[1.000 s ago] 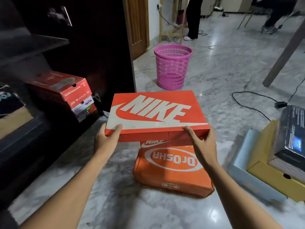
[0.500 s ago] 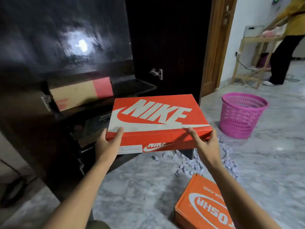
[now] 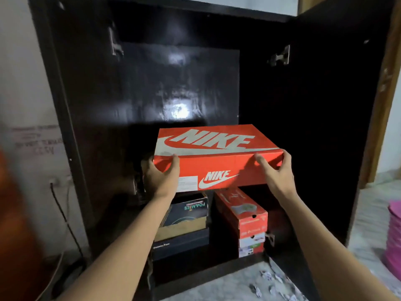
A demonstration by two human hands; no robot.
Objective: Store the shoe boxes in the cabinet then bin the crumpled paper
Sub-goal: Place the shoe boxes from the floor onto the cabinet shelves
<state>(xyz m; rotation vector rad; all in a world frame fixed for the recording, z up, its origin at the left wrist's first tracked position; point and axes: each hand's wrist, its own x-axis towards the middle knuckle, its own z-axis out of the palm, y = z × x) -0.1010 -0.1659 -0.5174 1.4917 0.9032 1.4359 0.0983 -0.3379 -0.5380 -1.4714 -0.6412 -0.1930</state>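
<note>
Both hands up w/ the orange Nike shoe box (image 3: pixel 217 155), held level at frame centre in front of the open dark cabinet (image 3: pixel 303 105). Left hand (image 3: pixel 161 179) clamps the box's near-left corner at 9 o'clock, thumb on the front face, fingers wrapped round the side. Right hand (image 3: pixel 276 172) clamps the near-right corner at 3 o'clock, thumb on the front, fingers behind the edge. Box sits just above the lower compartment. Below it, at 6 o'clock: a dark box stack (image 3: pixel 184 224) topped by a "Foamies" lid, and beside that to the right a red box stack (image 3: pixel 245 216). Paper scraps (image 3: pixel 271 283) litter the floor at 5 o'clock. Pink bin (image 3: pixel 393 237) at the right edge, approx 4 o'clock.
</note>
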